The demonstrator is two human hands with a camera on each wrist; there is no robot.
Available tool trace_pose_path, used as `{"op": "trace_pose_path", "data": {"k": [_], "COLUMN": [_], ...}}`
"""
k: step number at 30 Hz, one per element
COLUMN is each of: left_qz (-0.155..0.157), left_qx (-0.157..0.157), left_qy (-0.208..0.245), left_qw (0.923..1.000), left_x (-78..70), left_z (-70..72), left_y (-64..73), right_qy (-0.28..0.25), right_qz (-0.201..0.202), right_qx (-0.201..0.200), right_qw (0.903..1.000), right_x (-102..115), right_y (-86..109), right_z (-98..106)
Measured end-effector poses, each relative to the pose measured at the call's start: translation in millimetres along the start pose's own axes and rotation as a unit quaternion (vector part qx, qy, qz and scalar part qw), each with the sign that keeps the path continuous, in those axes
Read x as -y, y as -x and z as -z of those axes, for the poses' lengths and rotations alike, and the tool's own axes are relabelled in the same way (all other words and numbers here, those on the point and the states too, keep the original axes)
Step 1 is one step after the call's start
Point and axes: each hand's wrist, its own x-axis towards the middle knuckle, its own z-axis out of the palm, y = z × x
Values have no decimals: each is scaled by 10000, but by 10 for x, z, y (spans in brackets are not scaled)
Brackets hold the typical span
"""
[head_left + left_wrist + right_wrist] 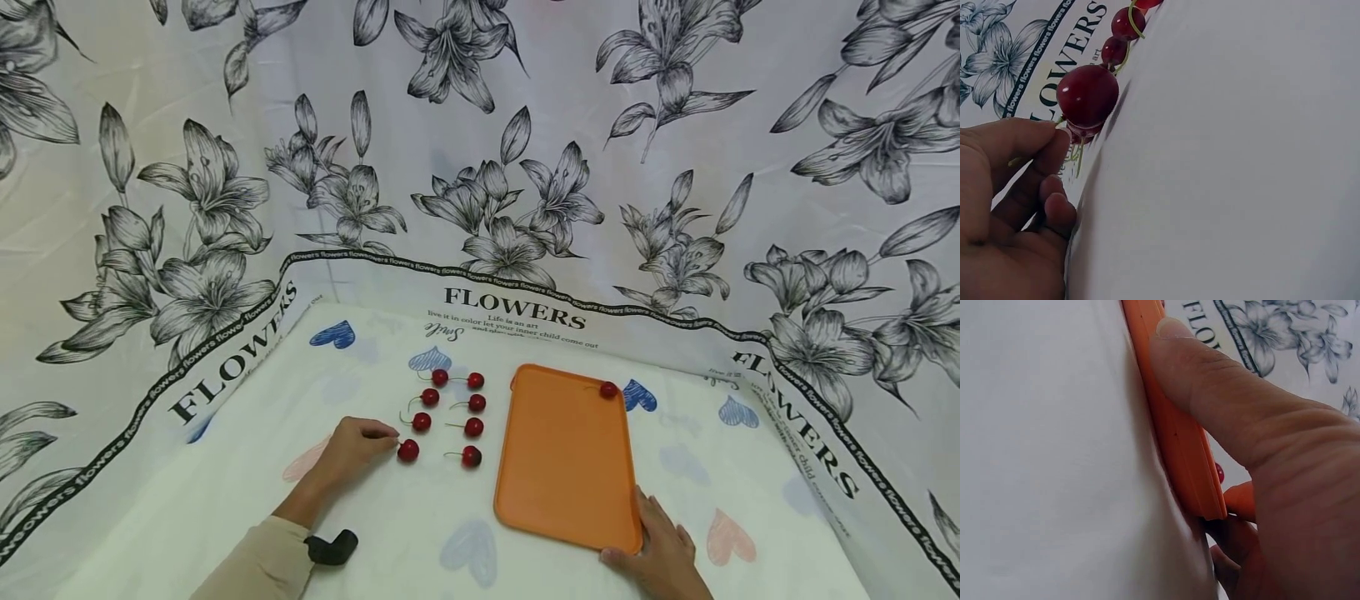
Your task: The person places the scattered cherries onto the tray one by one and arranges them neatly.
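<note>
My left hand [358, 450] pinches the stem of a red cherry [408, 451] between thumb and forefinger; the left wrist view shows this cherry [1087, 95] close up, just beyond the fingertips. It is the nearest of several cherries in two columns on the cloth, the right column ending at a cherry [471, 456] close to the tray. An orange tray [566, 467] lies to the right. At its near right corner my right hand [660, 546] grips it, thumb along the near edge and fingers by the right side. One cherry [608, 389] rests at the tray's far right corner.
A white cloth [405, 533] with printed hearts covers the table. Behind and to both sides rises a flower-printed curtain [480, 208] with a black lettered band. A black strap piece [332, 547] sits by the left wrist.
</note>
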Motion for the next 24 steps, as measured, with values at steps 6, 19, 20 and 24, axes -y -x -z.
{"op": "trace_pose_path", "data": {"k": [6,19,20,24], "left_qz": [160,573,554,410], "left_qx": [-123,-555,-561,-478], "left_qy": [625,1805,1895,2161], "left_qw": [9978,9803,9787,9743], "left_x": [-189,-845,-898,-1102], "left_z": [-28,-343,-394,-622], "left_y": [2,-65,-87,-172], "right_qy": [-60,-3,-4,-7], "right_qz": [109,122,141,194], "right_qx": [-87,-75,-83,-93], "right_qw": [9999,9999,9999,9998], "right_x": [-10,-12,-14,-23], "right_y": [5,24,23,6], "right_z": [2,-5,-1,4]}}
